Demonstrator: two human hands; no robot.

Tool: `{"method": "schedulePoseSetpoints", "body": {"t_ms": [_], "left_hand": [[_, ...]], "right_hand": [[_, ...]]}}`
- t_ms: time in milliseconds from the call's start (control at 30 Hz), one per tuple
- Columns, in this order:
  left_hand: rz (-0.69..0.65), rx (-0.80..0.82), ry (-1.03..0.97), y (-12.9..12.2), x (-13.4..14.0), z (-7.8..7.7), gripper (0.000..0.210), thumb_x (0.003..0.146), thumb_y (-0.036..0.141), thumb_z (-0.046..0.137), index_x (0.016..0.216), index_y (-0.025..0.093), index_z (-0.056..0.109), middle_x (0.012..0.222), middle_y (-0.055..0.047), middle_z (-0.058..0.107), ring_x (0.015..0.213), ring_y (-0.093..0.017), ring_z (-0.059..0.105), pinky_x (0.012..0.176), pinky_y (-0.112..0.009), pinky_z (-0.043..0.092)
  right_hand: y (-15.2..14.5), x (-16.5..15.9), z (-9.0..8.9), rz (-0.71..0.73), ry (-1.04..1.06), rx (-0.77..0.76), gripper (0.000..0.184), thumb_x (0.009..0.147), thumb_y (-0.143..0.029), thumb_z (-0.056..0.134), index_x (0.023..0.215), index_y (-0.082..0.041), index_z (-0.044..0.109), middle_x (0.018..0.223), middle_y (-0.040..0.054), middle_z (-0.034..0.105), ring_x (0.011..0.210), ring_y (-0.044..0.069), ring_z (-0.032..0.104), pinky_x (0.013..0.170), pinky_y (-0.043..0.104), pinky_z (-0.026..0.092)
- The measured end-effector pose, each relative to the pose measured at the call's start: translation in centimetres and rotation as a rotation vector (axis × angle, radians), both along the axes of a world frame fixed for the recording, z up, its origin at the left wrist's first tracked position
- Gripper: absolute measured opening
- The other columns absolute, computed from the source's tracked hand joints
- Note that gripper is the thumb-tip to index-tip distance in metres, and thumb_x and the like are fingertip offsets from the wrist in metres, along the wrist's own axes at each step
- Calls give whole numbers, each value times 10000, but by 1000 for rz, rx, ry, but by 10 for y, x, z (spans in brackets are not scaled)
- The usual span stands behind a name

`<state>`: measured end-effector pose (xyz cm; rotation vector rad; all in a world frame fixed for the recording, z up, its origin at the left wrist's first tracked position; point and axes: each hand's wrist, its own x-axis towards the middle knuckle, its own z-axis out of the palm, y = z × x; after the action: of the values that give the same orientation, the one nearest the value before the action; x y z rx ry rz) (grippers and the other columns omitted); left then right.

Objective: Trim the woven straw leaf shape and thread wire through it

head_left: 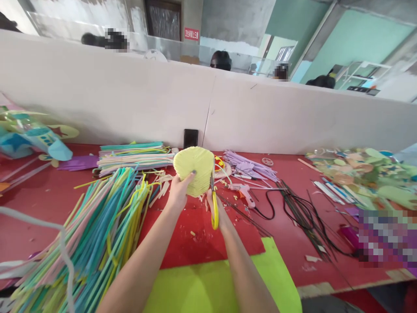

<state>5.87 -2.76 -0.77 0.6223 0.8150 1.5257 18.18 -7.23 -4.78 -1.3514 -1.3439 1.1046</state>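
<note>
My left hand grips a pale yellow rounded foam piece from below, thumb on its front face, holding it up above the red table. My right hand holds yellow-handled scissors, their blades pointing up along the right edge of the foam piece. Small offcuts lie on the table below both hands.
A big pile of coloured foam strips lies at the left, a lime green sheet at the near edge. A glue gun, black wires, purple strips and cut shapes lie right. White partition behind, people beyond it.
</note>
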Motion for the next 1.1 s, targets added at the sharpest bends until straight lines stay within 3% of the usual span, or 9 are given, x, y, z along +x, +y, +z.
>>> {"method": "schedulePoseSetpoints", "body": {"t_ms": [233,667,867,1100], "left_hand": [[75,24,-1,-1,1,-5,444,554,323,809,942,157,671,973,-90,717,938,-263,663,863,-390,496],[59,3,29,-4,2,-6,440,546,324,814,923,150,670,984,-97,714,923,-266,661,842,-386,500],[78,23,42,-6,2,-4,438,556,317,807,937,150,668,964,-88,716,877,-241,668,824,-369,501],[52,36,113,-7,5,-12,442,578,346,788,938,121,665,985,-116,705,854,-239,665,790,-357,499]], "right_hand": [[-1,1,-9,40,78,-84,573,755,-772,332,746,-217,474,559,-42,398,464,118,360,463,245,318],[-6,4,0,7,23,-90,613,733,-797,319,758,-209,489,628,-8,458,531,137,414,500,262,356],[-9,4,7,59,0,-78,635,744,-794,293,786,-198,507,612,-20,437,521,125,393,494,247,331],[-7,6,-3,-34,2,-69,592,775,-750,324,674,-188,481,560,-9,478,524,129,437,508,247,333]]}}
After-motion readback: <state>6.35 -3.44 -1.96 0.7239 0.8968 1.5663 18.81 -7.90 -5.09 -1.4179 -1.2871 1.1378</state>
